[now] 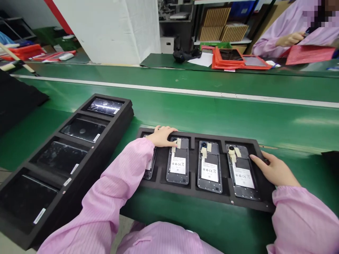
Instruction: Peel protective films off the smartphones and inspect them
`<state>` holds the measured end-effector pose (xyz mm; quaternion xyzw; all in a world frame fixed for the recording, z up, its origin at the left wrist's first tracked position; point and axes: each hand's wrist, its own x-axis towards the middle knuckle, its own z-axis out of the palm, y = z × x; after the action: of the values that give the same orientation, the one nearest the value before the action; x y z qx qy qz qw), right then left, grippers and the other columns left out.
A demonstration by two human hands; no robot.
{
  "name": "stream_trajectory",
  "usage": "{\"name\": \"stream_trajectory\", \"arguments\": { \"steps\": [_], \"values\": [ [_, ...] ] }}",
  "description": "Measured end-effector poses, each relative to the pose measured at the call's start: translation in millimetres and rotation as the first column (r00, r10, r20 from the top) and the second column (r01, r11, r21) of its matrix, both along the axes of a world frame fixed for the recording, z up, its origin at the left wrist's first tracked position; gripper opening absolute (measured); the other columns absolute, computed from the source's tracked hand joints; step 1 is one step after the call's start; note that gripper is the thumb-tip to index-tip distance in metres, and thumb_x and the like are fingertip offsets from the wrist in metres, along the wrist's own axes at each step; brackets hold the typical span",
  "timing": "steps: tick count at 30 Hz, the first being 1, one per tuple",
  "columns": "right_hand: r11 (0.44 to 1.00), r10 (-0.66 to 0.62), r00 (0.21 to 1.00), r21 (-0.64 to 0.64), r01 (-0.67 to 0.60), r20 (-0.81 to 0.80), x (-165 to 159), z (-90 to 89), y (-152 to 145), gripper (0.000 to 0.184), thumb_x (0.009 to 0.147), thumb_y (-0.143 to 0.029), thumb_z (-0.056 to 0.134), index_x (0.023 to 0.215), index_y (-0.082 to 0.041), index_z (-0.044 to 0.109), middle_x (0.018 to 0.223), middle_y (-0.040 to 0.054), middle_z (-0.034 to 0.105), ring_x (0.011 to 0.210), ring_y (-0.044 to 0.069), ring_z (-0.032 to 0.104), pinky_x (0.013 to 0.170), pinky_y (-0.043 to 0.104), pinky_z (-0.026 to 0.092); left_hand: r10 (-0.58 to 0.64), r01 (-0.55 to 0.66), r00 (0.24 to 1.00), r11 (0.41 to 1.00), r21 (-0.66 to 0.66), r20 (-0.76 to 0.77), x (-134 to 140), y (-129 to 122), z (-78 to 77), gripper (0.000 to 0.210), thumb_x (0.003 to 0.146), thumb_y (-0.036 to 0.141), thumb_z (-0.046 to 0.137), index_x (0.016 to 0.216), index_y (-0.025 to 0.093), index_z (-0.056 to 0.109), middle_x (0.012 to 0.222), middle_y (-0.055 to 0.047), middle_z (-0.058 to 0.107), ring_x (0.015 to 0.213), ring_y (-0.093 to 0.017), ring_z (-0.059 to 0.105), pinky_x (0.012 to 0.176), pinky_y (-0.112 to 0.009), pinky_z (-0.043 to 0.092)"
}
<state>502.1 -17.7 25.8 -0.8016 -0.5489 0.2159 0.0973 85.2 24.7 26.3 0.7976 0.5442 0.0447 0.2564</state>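
In front of me lies a black foam tray [193, 158] whose pockets hold several phone bodies without back covers. Each shows a white battery label and bits of pale tape, as on this phone body [209, 167]. My left hand [162, 137] grips the tray's far edge, its thumb reaching in over the top of a phone body [178, 160]; it partly hides the leftmost phone body [149, 164]. Round the tray's right end my right hand [277, 169] is closed, thumb on the inner side beside the rightmost phone body [243, 173]. Its other fingers are partly hidden.
To the left stands a stack of black foam trays [106, 148] holding screens. A green work surface [227, 116] runs beneath everything. Across a pale strip [185, 90] lie red folders [227, 59] and a black device [186, 55]. A co-worker's hand [290, 39] is at upper right.
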Motion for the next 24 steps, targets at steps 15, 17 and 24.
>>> {"name": "stream_trajectory", "arguments": {
  "steps": [15,17,24],
  "values": [
    [0.999,-0.014,1.000,-0.034,0.015,0.022,-8,7.9,-3,0.047,0.090,-0.039,0.054,0.130,-0.016,0.060,0.091,0.0084,0.067,0.074,0.021,0.059,0.075,0.031,0.042,0.644,-0.645,0.764,0.763,0.046,0.048,-87,-19,12.6,0.078,0.091,0.063,0.038,0.151,0.014,0.031,0.150,-0.025,0.031,0.142,-0.045,0.027,0.113,-0.060,0.024],
    [0.999,-0.027,0.999,-0.027,0.028,0.043,-6,6.9,0,0.046,0.088,-0.040,0.057,0.127,-0.018,0.063,0.085,0.0068,0.066,0.073,0.022,0.058,0.074,0.032,0.042,0.740,-0.740,0.672,0.672,-0.015,0.027,-105,-31,5.7,0.082,0.089,0.065,0.037,0.145,0.004,0.039,0.146,-0.031,0.033,0.138,-0.050,0.031,0.111,-0.064,0.025],
    [0.987,-0.142,0.988,0.088,0.136,0.066,7,-7.6,8,0.046,0.074,-0.042,0.067,0.115,-0.023,0.069,0.073,0.0039,0.066,0.070,0.024,0.060,0.067,0.035,0.043,0.738,-0.713,0.623,0.672,-0.201,0.258,-101,-42,-26.7,0.067,0.078,0.066,0.058,0.119,0.014,0.062,0.134,-0.020,0.057,0.129,-0.038,0.050,0.113,-0.046,0.033]
  ]
}}
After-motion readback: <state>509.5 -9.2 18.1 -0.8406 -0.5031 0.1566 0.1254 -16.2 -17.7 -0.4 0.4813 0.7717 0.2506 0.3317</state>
